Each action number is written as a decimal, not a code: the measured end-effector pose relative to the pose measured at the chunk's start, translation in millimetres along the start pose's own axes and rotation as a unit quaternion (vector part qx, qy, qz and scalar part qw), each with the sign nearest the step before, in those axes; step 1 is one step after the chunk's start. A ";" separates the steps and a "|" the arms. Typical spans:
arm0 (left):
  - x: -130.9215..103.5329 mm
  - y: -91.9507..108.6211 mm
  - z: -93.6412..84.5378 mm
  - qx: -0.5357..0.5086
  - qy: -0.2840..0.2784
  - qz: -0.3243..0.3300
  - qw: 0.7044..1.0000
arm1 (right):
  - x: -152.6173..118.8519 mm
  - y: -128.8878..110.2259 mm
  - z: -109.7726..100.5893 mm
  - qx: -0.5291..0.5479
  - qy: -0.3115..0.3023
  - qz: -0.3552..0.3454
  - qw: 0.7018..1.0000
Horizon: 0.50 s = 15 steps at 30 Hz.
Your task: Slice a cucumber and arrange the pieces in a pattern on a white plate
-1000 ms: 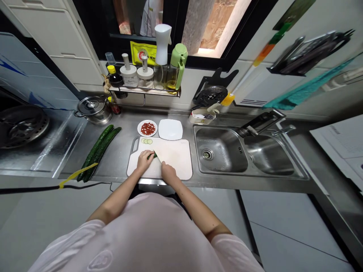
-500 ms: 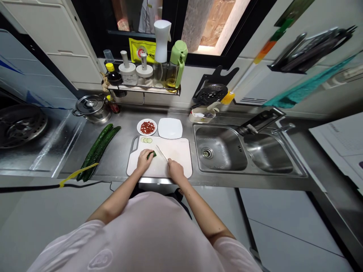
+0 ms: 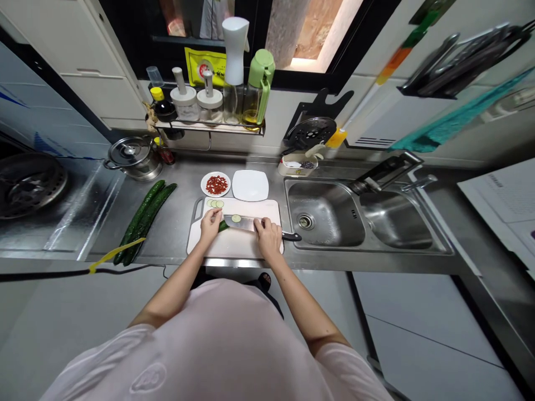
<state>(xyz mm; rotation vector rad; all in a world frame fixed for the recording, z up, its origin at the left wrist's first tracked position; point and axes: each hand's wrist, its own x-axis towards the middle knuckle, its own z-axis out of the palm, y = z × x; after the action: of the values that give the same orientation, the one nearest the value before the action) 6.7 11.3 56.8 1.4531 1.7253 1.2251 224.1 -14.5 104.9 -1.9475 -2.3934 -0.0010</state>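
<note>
A white cutting board [image 3: 234, 248] with a grey handle lies in front of me. My right hand [image 3: 268, 236] is closed on a kitchen knife [image 3: 246, 223] near the heel of its blade, the black handle sticking out to the right. The blade is turned broadside up, with one pale cucumber slice [image 3: 236, 218] on it. My left hand [image 3: 211, 225] is closed at the blade's far end, against a short green piece of cucumber [image 3: 223, 225] partly covered by hand and blade. Several cucumber slices [image 3: 215, 204] overlap at the board's upper left.
Behind the board stand a plate of chopped red bits [image 3: 216, 184] and a white square plate [image 3: 251, 185]. Whole cucumbers [image 3: 146, 223] lie left, near a lidded steel pot [image 3: 132, 158]. A double sink [image 3: 326, 214] is on the right. A shelf [image 3: 209, 127] holds bottles and jars.
The knife has turned from edge-down to broadside, and a cucumber slice now shows on its blade. My right hand has shifted from the handle towards the blade; my left hand has moved slightly up.
</note>
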 end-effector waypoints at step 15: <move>9.7 43.3 -3.7 0.112 -0.172 0.118 0.972 | -2.0 7.1 3.6 0.004 0.064 -0.025 0.998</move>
<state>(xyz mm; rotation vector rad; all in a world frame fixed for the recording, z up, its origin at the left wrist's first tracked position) 20.1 19.3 98.5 1.9222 1.5198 0.8415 231.2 -14.8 100.9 -1.8237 -2.3565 -0.1148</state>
